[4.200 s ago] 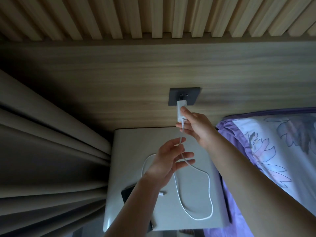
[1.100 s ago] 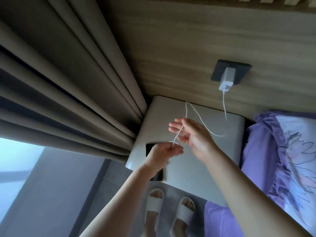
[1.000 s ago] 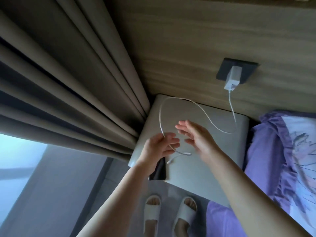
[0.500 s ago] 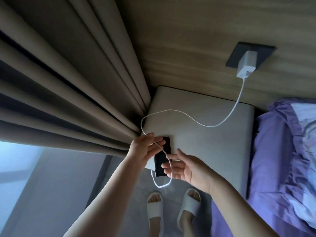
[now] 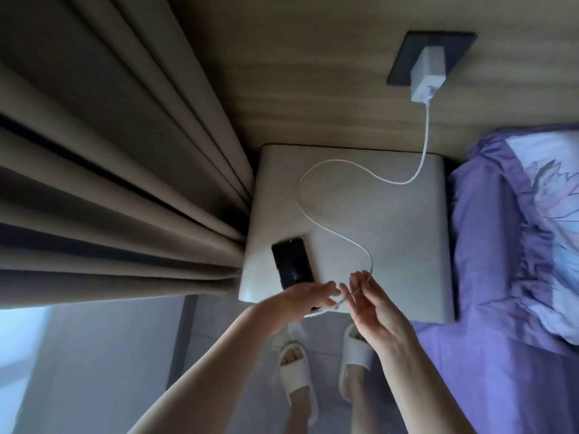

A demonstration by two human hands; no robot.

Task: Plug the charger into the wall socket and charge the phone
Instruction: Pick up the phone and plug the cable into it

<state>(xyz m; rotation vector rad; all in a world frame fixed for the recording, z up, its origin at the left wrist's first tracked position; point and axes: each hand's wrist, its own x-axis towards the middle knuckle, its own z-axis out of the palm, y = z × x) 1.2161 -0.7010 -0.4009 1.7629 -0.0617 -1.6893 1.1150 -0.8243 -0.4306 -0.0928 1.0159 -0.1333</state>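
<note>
The white charger sits plugged into the dark wall socket on the wooden panel. Its white cable hangs down and snakes over the white bedside table to my hands. A black phone lies face up at the table's front left corner. My left hand covers the phone's near end and pinches the cable's tip. My right hand, just right of it, holds the cable between thumb and fingers. The cable's plug is hidden among my fingers.
Heavy beige curtains hang to the table's left, touching its side. A bed with purple floral bedding lies on the right. My feet in white slippers stand on the grey floor below the table's front edge.
My hands have moved right along the table's front edge with the cable end. The left hand has left the phone's top, which now lies uncovered. The cable lies flatter on the table.
</note>
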